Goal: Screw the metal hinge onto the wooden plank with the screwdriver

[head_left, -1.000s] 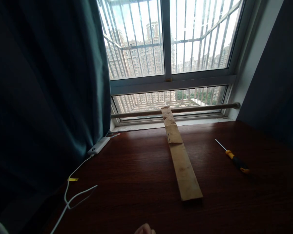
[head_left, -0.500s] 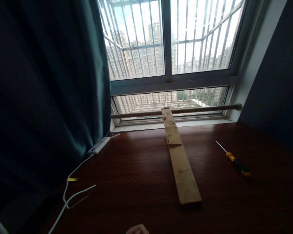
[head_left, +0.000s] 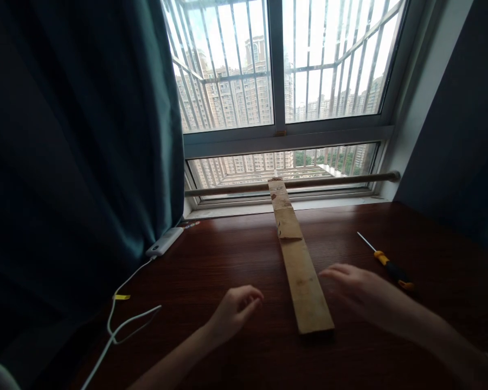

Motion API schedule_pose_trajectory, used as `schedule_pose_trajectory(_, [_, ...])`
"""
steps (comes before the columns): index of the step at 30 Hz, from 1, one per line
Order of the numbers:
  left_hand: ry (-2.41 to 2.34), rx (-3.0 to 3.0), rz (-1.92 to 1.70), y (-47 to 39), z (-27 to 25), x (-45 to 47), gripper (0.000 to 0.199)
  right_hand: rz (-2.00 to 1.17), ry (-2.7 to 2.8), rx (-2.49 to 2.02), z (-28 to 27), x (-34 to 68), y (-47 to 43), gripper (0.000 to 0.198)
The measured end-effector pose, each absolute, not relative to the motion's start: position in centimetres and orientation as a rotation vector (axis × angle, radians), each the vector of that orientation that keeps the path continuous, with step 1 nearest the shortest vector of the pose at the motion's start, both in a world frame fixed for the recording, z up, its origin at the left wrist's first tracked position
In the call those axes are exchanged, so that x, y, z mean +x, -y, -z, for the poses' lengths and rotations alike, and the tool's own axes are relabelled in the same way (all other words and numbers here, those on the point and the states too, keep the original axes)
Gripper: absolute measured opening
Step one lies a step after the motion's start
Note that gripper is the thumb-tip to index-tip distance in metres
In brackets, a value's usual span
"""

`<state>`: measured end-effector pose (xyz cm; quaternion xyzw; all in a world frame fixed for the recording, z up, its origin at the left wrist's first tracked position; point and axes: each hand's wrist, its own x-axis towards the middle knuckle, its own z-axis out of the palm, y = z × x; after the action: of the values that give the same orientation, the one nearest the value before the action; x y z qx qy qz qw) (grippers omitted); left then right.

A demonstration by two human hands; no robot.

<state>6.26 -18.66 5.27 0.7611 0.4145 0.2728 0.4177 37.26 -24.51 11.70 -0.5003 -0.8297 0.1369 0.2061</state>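
Note:
A long, narrow wooden board [head_left: 307, 287] lies on the dark red-brown wooden tabletop [head_left: 228, 254], its far end raised onto the rail [head_left: 341, 180] before the window. My left hand [head_left: 236, 310] hovers to the left of the board, fingers bent, thumb apart from them, holding nothing. On the other side, my right hand [head_left: 352, 287] reaches toward the board's right edge with fingers stretched out and slightly blurred. It appears empty; whether the fingertips touch the board I cannot tell. Right of that hand rests a screwdriver [head_left: 384, 259] with a yellow and black handle.
A white power strip or adapter [head_left: 165, 242] lies at the left beside the blue curtain [head_left: 158, 135]. Its white cable [head_left: 110, 319], with a yellow tag [head_left: 122, 297], loops toward the near left. Behind the table stands a barred window [head_left: 278, 116].
Both my hands have come into view, one on each side of the board; earlier only a bit of one hand showed at the bottom edge. The board and screwdriver lie as before.

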Motion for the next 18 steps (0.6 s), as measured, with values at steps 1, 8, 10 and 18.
schedule_pose_trajectory(1, [-1.014,1.939,-0.758,16.7,-5.2,7.3,0.022,-0.333,2.309,-1.501,-11.9,38.9,22.9,0.030])
schedule_pose_trajectory(8, [-1.020,1.448,-1.280,5.0,-1.5,14.3,0.022,-0.336,1.915,-2.341,-8.9,48.4,12.5,0.026])
schedule_pose_trajectory(10, [-1.051,1.351,-1.337,3.6,-0.2,15.4,0.024,-0.399,1.771,-2.476,-7.4,50.4,11.1,0.022])
schedule_pose_trajectory(18, [-1.060,1.160,-1.373,3.6,2.6,15.9,0.029,-0.522,1.510,-2.686,-3.0,56.2,9.9,0.024])
